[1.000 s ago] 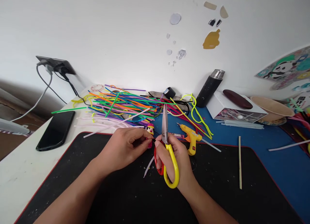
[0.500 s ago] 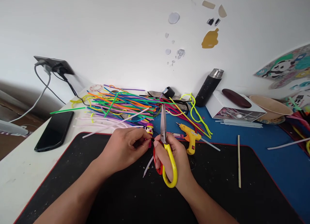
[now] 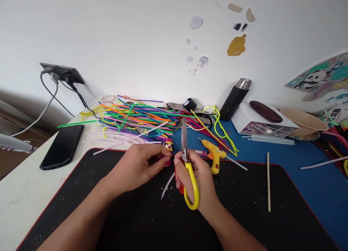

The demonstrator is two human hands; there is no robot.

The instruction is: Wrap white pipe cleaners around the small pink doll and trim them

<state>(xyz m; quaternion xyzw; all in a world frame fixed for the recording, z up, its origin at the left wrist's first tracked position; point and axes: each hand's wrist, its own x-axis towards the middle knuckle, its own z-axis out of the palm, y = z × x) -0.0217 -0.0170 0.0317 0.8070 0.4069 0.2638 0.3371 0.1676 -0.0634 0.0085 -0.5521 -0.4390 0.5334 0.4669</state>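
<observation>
My right hand (image 3: 197,176) is closed round a pair of scissors (image 3: 190,182) with one yellow and one red handle; the blades point away from me and lie together. Between its thumb and fingertips and those of my left hand (image 3: 144,166) runs a small thin black piece (image 3: 172,156), its kind too small to make out. My left hand is pinched shut on this piece. Just behind the fingers stands a small figure (image 3: 168,146) in pink and yellow, partly hidden by my left hand. A short pale pipe cleaner (image 3: 168,186) lies on the black mat (image 3: 152,218) below.
Many coloured pipe cleaners (image 3: 136,115) are heaped at the back. A yellow glue gun (image 3: 214,155) lies right of my hands, a wooden stick (image 3: 268,182) farther right. A phone (image 3: 62,146) is at left; a black flask (image 3: 235,99), white box (image 3: 263,118) and bowl (image 3: 304,120) stand behind.
My fingertips have drawn slightly apart, showing more of the black piece between them. Both hands stay at nearly the same place, and the view has shifted a little.
</observation>
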